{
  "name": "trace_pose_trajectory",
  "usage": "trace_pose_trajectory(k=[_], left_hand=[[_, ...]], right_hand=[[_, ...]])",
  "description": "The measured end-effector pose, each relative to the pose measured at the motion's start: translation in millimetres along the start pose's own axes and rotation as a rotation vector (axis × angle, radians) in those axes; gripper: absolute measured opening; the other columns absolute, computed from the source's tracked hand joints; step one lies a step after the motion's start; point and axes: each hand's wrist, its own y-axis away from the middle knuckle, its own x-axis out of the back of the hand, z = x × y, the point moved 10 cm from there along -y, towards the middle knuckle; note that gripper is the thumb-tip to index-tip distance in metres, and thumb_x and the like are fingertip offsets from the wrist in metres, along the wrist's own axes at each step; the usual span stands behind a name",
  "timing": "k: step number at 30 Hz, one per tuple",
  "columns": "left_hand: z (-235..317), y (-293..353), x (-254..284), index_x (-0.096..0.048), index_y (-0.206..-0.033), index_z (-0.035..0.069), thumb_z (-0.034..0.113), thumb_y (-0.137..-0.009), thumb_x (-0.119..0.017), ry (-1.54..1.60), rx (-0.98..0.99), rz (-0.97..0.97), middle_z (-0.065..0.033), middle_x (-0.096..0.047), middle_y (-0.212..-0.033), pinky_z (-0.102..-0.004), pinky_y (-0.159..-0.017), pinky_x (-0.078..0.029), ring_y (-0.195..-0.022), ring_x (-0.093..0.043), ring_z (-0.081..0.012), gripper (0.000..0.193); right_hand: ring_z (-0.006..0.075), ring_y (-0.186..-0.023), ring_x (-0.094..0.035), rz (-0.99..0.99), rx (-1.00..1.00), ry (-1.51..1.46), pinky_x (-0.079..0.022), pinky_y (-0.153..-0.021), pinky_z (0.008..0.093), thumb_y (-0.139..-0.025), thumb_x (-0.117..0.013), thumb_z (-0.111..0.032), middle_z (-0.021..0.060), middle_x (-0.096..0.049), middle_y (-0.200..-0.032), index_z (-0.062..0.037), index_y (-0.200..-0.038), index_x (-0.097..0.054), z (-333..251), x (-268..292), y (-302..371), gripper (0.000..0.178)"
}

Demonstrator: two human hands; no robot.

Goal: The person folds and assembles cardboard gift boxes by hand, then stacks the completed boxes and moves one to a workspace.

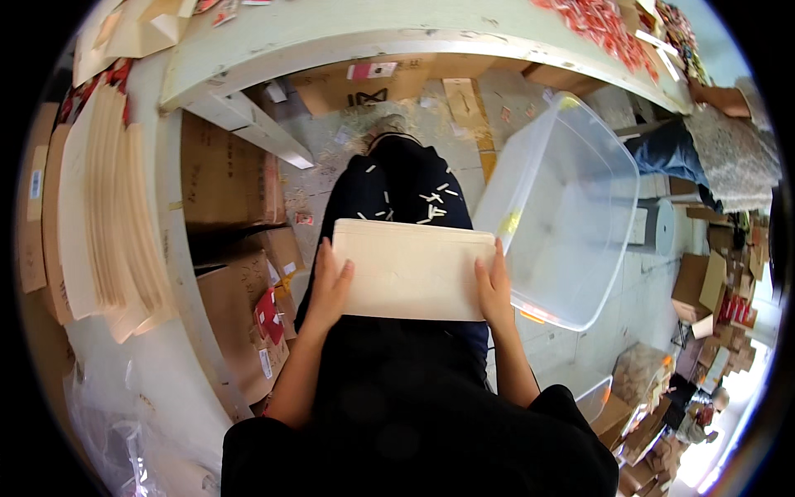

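Note:
A stack of flat cream-coloured paper sheets or envelopes [414, 271] rests over my lap, its long side running left to right. My left hand [328, 286] grips its left edge, thumb on top. At the opposite edge my right hand [493, 286] holds on in the same way, fingers along the side. Several small pale paper strips [433, 199] lie scattered on my dark trousers [397, 178] just beyond the stack. How many sheets are in the stack, I cannot tell.
To my right stands a large clear plastic bin [571, 207]. On the left table [124, 364] sits a long row of similar cream paper pieces [124, 215]. Cardboard boxes [236, 306] are below it. Red-and-clear wrappers [592, 29] lie on the far table, near another person [729, 141].

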Motion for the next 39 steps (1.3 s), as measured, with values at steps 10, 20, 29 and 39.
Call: trace_pose_trajectory(k=[10, 20, 29, 39], left_hand=[[90.0, 0.2, 24.3, -0.017, -0.132, -0.005, 0.019, -0.089, -0.039, 0.709, 0.050, -0.216, -0.0146, -0.024, -0.137, -0.0300, -0.103, -0.019, -0.126, -0.024, -0.0188, 0.055], [105.1, -9.0, -39.3, -0.042, -0.114, 0.001, 0.009, -0.077, -0.060, 0.948, 0.307, -0.170, -0.0070, -0.054, -0.102, -0.0324, -0.073, -0.050, -0.095, -0.055, -0.0200, 0.042], [117.2, -11.7, -58.0, -0.045, -0.110, 0.000, 0.006, -0.079, -0.056, 0.821, 0.245, -0.421, -0.0104, -0.056, -0.095, -0.0318, -0.059, -0.053, -0.080, -0.059, -0.0175, 0.034], [141.9, 11.9, -85.4, -0.043, -0.111, -0.001, 0.004, -0.074, -0.061, 0.686, 0.029, -0.522, -0.0097, -0.053, -0.099, -0.0255, -0.061, -0.049, -0.081, -0.056, -0.0154, 0.041]], right_hand=[[0.0174, -0.088, -0.050, 0.085, 0.137, -0.090, -0.040, -0.079, 0.0288, -0.083, -0.051, -0.012, 0.0117, -0.053, -0.105, 0.0005, -0.107, -0.050, -73.2, 32.1, 3.6, 0.027], [0.0141, -0.093, -0.051, -0.094, -0.131, -1.088, -0.042, -0.081, 0.0265, -0.088, -0.049, -0.018, 0.0089, -0.049, -0.110, -0.0004, -0.119, -0.039, -87.9, -15.9, -11.4, 0.037], [0.0150, -0.096, -0.051, -0.492, 0.187, -1.001, -0.044, -0.076, 0.0283, -0.074, -0.068, -0.027, 0.0098, -0.049, -0.111, 0.0011, -0.122, -0.035, -93.4, -16.6, 2.4, 0.064], [0.0112, -0.067, -0.055, -0.317, -0.100, -0.548, -0.045, -0.054, 0.0228, -0.081, -0.056, -0.009, 0.0075, -0.057, -0.085, 0.0026, -0.103, -0.049, -105.5, -30.5, -5.3, 0.026]])
